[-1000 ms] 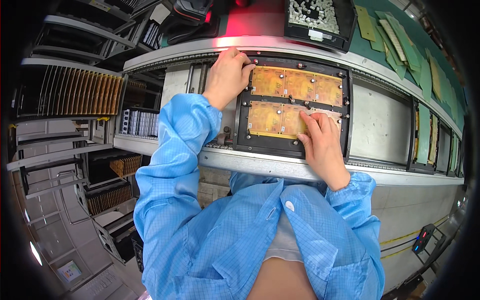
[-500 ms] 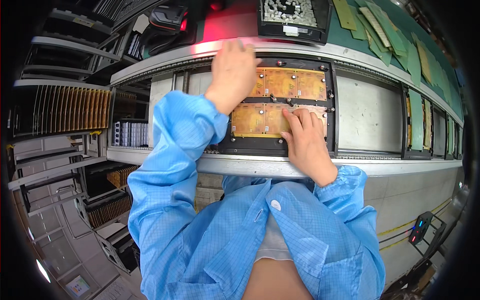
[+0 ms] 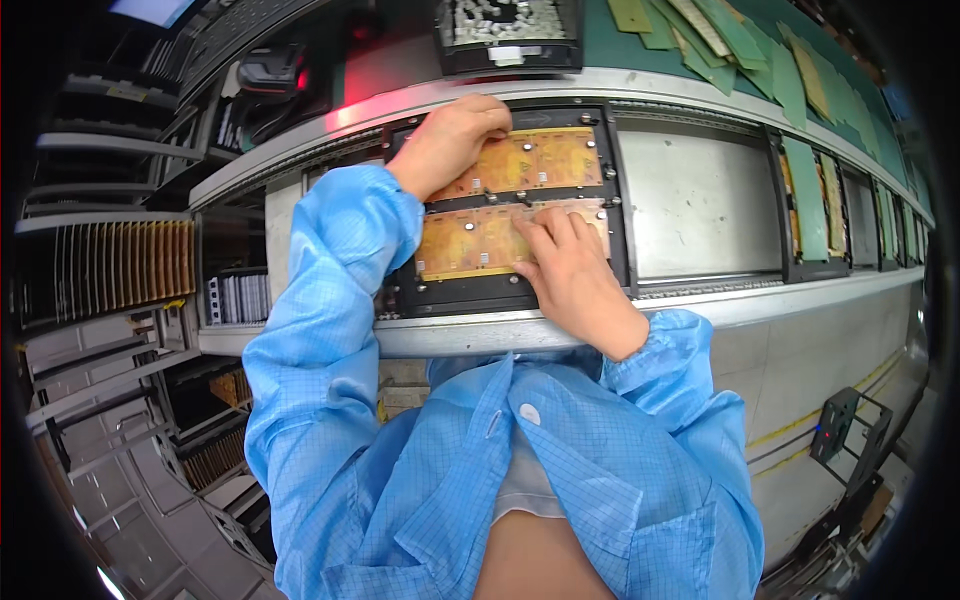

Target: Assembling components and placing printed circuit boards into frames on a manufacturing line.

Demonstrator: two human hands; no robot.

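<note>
A black carrier frame lies across the metal conveyor rails and holds two amber circuit board panels, one above the other. My left hand reaches over the upper panel; its fingers curl together near that panel's far edge. Whatever is between those fingertips is hidden. My right hand rests on the lower panel, thumb and fingers apart, holding nothing that shows. Small round pins and black clips stand around and between both panels.
Beyond the far rail sit a black tray of small white parts, a scanner casting red light, and green board strips. A rack of upright boards stands at left. More carriers sit along the conveyor at right.
My left hand has come down from the far rail to the upper panel, its fingers now curled. My right hand stays on the lower panel. The whole view has shifted, moving the carrier leftward in the picture.
</note>
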